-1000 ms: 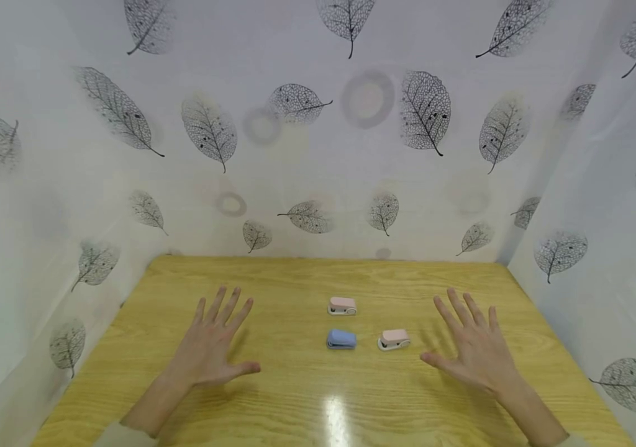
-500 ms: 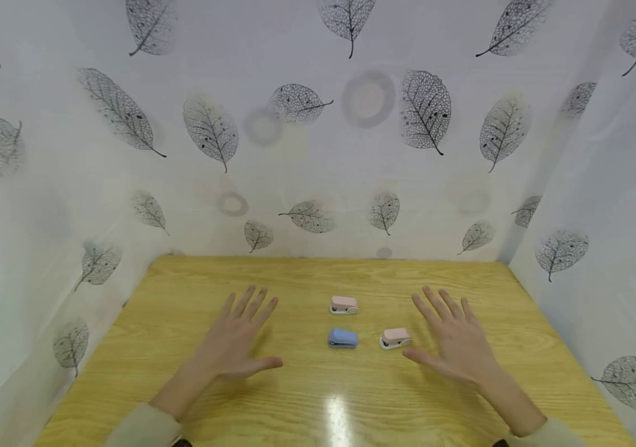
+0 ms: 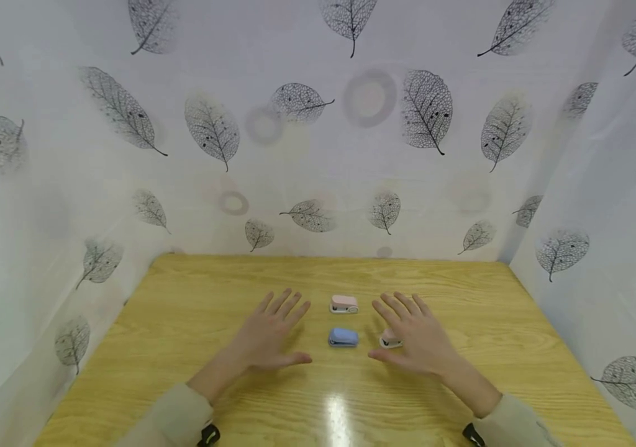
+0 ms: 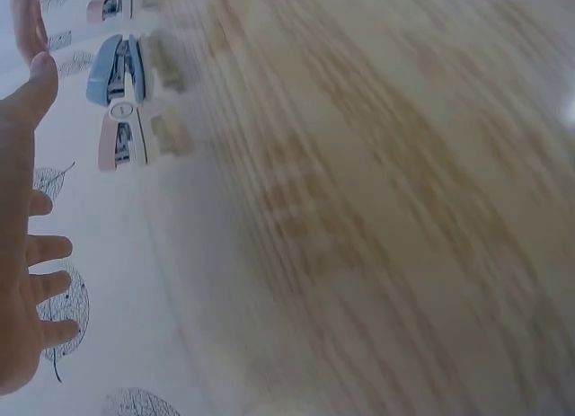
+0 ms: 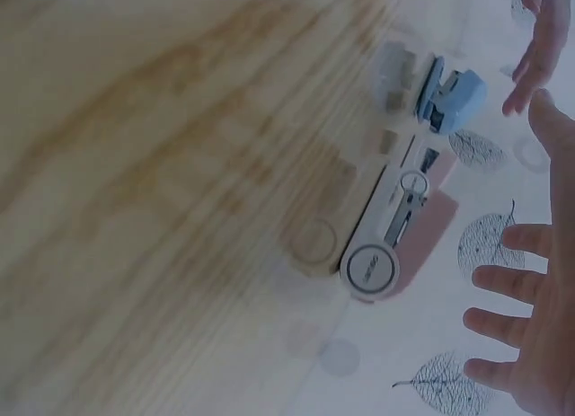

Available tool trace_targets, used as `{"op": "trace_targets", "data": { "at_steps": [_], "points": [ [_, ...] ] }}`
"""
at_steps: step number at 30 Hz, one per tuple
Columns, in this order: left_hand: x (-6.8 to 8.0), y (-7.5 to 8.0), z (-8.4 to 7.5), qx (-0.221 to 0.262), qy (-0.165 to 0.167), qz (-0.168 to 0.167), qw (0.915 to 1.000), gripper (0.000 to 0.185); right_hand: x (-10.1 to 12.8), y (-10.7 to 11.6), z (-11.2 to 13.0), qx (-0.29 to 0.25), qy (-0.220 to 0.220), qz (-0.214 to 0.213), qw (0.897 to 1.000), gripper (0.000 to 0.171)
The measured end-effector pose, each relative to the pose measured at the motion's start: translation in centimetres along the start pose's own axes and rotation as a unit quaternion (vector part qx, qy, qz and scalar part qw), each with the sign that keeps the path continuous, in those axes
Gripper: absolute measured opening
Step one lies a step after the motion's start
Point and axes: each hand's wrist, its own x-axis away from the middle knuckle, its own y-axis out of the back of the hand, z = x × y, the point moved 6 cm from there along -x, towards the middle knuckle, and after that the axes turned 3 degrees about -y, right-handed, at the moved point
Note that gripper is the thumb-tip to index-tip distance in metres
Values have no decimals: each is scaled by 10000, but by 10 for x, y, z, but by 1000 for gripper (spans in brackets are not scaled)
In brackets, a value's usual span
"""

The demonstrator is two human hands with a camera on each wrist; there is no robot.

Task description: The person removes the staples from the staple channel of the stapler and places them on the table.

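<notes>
While both hands hover flat above the bench, every line below is read from the head view unless noted.

Left hand (image 3: 270, 338): fingers straight and spread, palm down, holding nothing; it sits just left of the blue stapler, apart from it.

Right hand (image 3: 415, 338): fingers straight and spread, palm down, gripping nothing; it lies over the near pink stapler and hides most of it, and contact probably has not been made, though the view does not settle it.

Blue stapler (image 3: 343, 337): lies on the bench between the two hands, near the middle.

Near pink stapler (image 3: 387, 340): right of the blue one, only its left end showing past the right hand; the right wrist view shows its underside plainly (image 5: 395, 241).

Far pink stapler (image 3: 343, 303): directly beyond the blue one, just apart from it, between the fingertips of the two hands.

Bench (image 3: 184, 310): light wood grain, with a bright glare patch at its near middle.

Walls: white sheeting printed with grey leaves (image 3: 424, 108), closing in the far, left and right sides.

Sleeves: pale cuffs (image 3: 181, 413) show at both wrists.
</notes>
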Motion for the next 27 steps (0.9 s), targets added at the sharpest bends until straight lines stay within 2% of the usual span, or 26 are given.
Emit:
{"op": "trace_targets", "data": {
  "at_steps": [9,19,23,27],
  "points": [
    [-18,-12,-17,14,-230,342,9991,91,-15,-20,22,463,574,482,9961,80],
    [-39,-28,-32,-531,-663,621,9944,66,-24,-30,36,679,1033,429,9914,52],
    [-47,-29,-41,-680,-788,608,9927,59,-25,-33,38,615,1097,403,9912,40],
    [-52,-29,-46,-724,-779,509,9930,48,-26,-34,41,670,1160,356,9903,28]
  ]
}}
